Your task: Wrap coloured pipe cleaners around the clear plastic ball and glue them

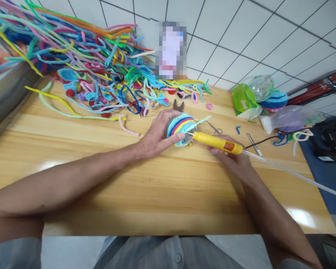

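My left hand (162,132) is wrapped round a small ball (182,125) covered in bands of blue, pink, yellow and pale green pipe cleaner, with a clear bare patch on its near right side. A pale green pipe cleaner end (204,120) sticks out from it to the right. My right hand (232,155) grips a yellow hot glue gun (218,142), its metal nozzle at the ball's bare patch. Whether the nozzle touches is unclear. A long clear glue stick (291,172) runs out of the gun's back. Much of the gun's handle is hidden by my right hand.
Pipe cleaners (81,56) of many colours heap at the back left. Dark pliers (178,105) and scissors (217,129) lie just beyond the ball. A pen (254,145), a black cord (261,142) and wrapped balls (274,101) are to the right. A blurred-out phone (171,50) leans on the tiled wall.
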Available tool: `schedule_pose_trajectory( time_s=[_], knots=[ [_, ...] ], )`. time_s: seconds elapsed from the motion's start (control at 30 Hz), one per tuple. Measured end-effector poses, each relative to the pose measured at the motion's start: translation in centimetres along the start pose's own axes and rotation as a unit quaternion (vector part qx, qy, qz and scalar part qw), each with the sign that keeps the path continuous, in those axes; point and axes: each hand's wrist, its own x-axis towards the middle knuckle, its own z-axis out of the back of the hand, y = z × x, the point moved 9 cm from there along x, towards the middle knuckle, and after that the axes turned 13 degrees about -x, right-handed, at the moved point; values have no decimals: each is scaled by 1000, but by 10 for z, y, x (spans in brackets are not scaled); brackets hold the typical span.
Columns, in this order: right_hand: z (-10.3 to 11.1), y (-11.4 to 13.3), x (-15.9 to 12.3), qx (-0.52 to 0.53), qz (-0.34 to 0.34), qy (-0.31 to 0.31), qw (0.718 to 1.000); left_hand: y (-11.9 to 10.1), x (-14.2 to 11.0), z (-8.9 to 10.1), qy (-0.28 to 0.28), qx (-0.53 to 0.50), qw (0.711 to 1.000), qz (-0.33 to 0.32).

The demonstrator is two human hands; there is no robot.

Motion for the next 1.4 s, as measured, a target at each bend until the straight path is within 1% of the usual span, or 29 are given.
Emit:
schedule_pose_trajectory(
  time_s=[0.2, 0.33, 0.4, 0.47, 0.6, 0.7, 0.8, 0.93, 1.17, 1.27, 1.4],
  knots=[
    [1, 3, -2, -7, 9, -5, 1000, 0, 0, 0, 2, 1, 1000, -4],
    [2, 4, -1, -24, 0, -1, 1000, -1, 1, 0, 7, 1, 1000, -3],
    [3, 5, -1, -29, 0, -9, 1000, -1, 1, 0, 10, -2, 1000, -2],
    [4, 6, -2, -30, 5, -16, 999, -2, 1, 0, 12, -3, 1000, -2],
    [1, 10, -3, -29, 26, -8, 999, -2, 1, 0, 13, -6, 1000, -6],
    [2, 11, -4, -35, 42, -23, 998, -3, 1, 0, 13, -6, 1000, -5],
    [4, 7, -4, -45, 31, -37, 998, -3, 2, 0, 14, -4, 1000, -4],
    [4, 3, -4, -51, 26, -39, 998, -2, 2, 0, 14, -4, 1000, -5],
    [-1, 2, -6, -36, 11, -6, 999, -2, 2, 0, 15, -3, 1000, -1],
    [0, 0, -6, -46, 7, -16, 999, 0, 2, 1, 11, -3, 1000, 12],
    [3, -7, -7, -53, -9, -31, 998, 0, 2, 1, 9, -3, 1000, 11]
  ],
)
